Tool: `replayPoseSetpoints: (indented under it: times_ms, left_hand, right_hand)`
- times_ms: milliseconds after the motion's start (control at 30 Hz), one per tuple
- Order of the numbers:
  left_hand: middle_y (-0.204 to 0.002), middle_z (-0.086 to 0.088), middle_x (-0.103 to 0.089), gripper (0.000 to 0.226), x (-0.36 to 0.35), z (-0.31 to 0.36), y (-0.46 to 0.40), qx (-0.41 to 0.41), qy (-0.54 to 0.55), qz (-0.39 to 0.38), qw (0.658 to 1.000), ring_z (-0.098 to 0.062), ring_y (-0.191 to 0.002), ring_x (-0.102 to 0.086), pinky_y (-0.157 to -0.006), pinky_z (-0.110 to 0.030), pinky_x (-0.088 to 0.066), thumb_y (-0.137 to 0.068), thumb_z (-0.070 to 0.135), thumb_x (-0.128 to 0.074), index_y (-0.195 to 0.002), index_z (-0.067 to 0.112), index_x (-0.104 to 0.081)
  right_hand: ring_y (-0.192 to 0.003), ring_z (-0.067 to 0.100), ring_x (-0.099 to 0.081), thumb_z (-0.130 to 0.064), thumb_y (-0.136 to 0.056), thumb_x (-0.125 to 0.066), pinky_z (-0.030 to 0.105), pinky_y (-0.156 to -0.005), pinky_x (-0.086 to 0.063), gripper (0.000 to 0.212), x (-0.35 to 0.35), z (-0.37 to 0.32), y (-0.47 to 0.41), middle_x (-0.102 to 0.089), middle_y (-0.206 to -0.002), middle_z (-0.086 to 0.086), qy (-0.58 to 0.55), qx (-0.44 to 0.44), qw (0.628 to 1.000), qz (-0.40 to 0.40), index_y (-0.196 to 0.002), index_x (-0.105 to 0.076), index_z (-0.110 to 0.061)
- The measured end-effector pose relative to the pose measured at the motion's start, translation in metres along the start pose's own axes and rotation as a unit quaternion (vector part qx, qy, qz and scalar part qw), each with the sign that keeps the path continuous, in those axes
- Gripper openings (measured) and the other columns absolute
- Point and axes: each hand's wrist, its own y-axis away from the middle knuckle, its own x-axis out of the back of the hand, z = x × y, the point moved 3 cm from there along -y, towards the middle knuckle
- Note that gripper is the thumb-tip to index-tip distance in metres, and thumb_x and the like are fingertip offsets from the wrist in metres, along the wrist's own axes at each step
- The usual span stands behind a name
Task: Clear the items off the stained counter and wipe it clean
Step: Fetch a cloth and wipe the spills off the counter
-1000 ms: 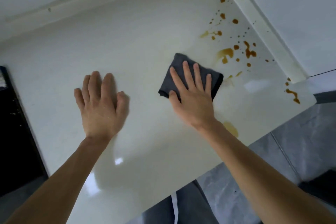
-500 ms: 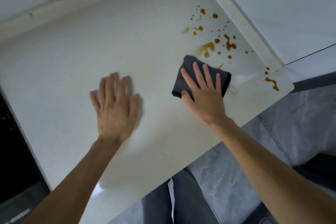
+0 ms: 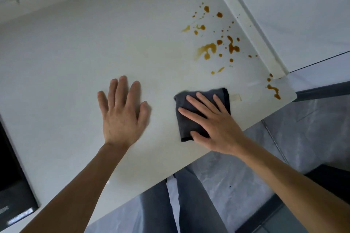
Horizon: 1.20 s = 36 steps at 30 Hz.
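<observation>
A white counter point(image 3: 79, 58) fills most of the head view. Brown splashes point(image 3: 208, 51) dot its far right part, and more brown stains point(image 3: 273, 91) lie by the right corner. A folded dark grey cloth point(image 3: 184, 125) lies near the front edge. My right hand point(image 3: 214, 125) presses flat on the cloth, fingers spread over it. My left hand point(image 3: 123, 113) rests palm down on bare counter to the left of the cloth, holding nothing.
A white raised ledge point(image 3: 246, 22) borders the counter on the right and another runs along the back. A black surface point(image 3: 11, 181) adjoins the counter's left end. Grey tiled floor point(image 3: 284, 147) and my trouser legs lie below the front edge.
My right hand has slid the cloth back toward the front edge, away from the brown splashes. My left hand stays flat on the counter.
</observation>
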Motion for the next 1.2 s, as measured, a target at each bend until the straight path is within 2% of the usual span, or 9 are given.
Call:
replayPoseSetpoints:
  times_ms: [167,300,433,633,733,900,967,1100,1200]
  left_hand:
    - [-0.162,-0.014,-0.037,0.054,0.006,0.003,0.001,0.010,0.015,-0.003,1.000,-0.038,-0.155,-0.028,-0.120,-0.063,-0.025,-0.103,0.041,-0.041,-0.149,0.014,-0.048]
    - [-0.164,-0.014,-0.036,0.055,0.007,0.005,0.002,0.015,0.020,0.002,1.000,-0.038,-0.156,-0.027,-0.121,-0.064,-0.024,-0.103,0.042,-0.042,-0.150,0.015,-0.048]
    - [-0.162,-0.014,-0.038,0.053,0.007,0.005,0.002,0.008,0.021,0.025,0.999,-0.038,-0.154,-0.030,-0.120,-0.063,-0.025,-0.102,0.040,-0.045,-0.148,0.014,-0.050]
    - [-0.161,-0.015,-0.039,0.053,0.007,0.006,0.002,0.003,0.014,0.035,0.999,-0.038,-0.154,-0.031,-0.119,-0.062,-0.026,-0.102,0.039,-0.046,-0.148,0.013,-0.051]
    - [-0.162,-0.016,-0.038,0.054,0.009,0.007,0.002,0.006,0.017,0.028,0.999,-0.038,-0.154,-0.030,-0.121,-0.061,-0.024,-0.102,0.041,-0.044,-0.148,0.013,-0.049]
    - [-0.160,-0.016,-0.040,0.052,0.012,0.009,0.002,0.003,0.014,0.031,0.999,-0.038,-0.153,-0.031,-0.120,-0.059,-0.024,-0.101,0.039,-0.043,-0.145,0.012,-0.051]
    - [-0.163,-0.016,-0.037,0.054,0.010,0.008,0.003,0.008,0.018,0.025,0.999,-0.038,-0.155,-0.029,-0.123,-0.061,-0.022,-0.102,0.040,-0.042,-0.149,0.013,-0.048]
    - [-0.165,-0.014,-0.035,0.056,0.006,0.005,0.003,0.011,0.017,0.022,1.000,-0.037,-0.157,-0.026,-0.123,-0.063,-0.021,-0.103,0.042,-0.041,-0.152,0.016,-0.045]
    - [-0.165,-0.014,-0.035,0.056,0.003,0.004,0.003,0.007,0.017,0.030,0.999,-0.038,-0.157,-0.027,-0.123,-0.065,-0.022,-0.103,0.042,-0.043,-0.152,0.016,-0.046]
  right_hand:
    - [-0.138,0.014,-0.044,-0.049,-0.104,-0.043,0.041,-0.117,-0.030,0.056,0.024,0.003,-0.018,-0.043,-0.154,-0.009,-0.010,-0.053,0.994,0.090,-0.154,-0.039,-0.024]
    - [-0.120,0.017,-0.054,-0.050,-0.101,-0.049,0.034,-0.102,-0.039,0.043,0.035,0.009,-0.040,-0.057,-0.131,-0.009,-0.010,-0.094,0.991,0.091,-0.136,-0.054,-0.025]
    - [-0.105,0.017,-0.056,-0.055,-0.097,-0.054,0.032,-0.093,-0.044,0.036,0.038,0.016,-0.054,-0.062,-0.110,-0.008,-0.023,-0.086,0.994,0.066,-0.114,-0.061,-0.024]
    - [-0.079,0.016,-0.061,-0.051,-0.100,-0.048,0.035,-0.066,-0.056,0.035,0.069,0.025,-0.057,-0.054,-0.105,-0.005,-0.090,-0.013,0.996,0.025,-0.113,-0.060,-0.020]
    - [-0.078,0.014,-0.057,-0.048,-0.098,-0.055,0.034,-0.065,-0.053,0.034,0.109,0.037,-0.052,-0.053,-0.102,-0.002,-0.145,-0.004,0.983,0.110,-0.111,-0.063,-0.018]
    - [-0.075,-0.001,-0.046,-0.049,-0.096,-0.067,0.011,-0.061,-0.037,0.027,0.153,0.037,-0.040,-0.056,-0.098,-0.008,-0.128,0.017,0.955,0.267,-0.108,-0.063,-0.025]
    - [-0.073,0.001,-0.048,-0.045,-0.095,-0.068,0.010,-0.061,-0.041,0.025,0.138,0.025,-0.030,-0.059,-0.096,-0.006,-0.102,0.042,0.963,0.246,-0.107,-0.067,-0.023]
    - [-0.079,0.014,-0.064,-0.034,-0.089,-0.075,0.030,-0.059,-0.056,0.020,0.069,-0.007,0.006,-0.068,-0.095,-0.002,-0.064,0.056,0.990,0.111,-0.106,-0.077,-0.023]
    - [-0.093,0.010,-0.059,-0.043,-0.092,-0.066,0.032,-0.072,-0.055,0.029,0.033,-0.016,0.036,-0.061,-0.106,-0.009,-0.111,0.023,0.994,-0.002,-0.117,-0.071,-0.028]
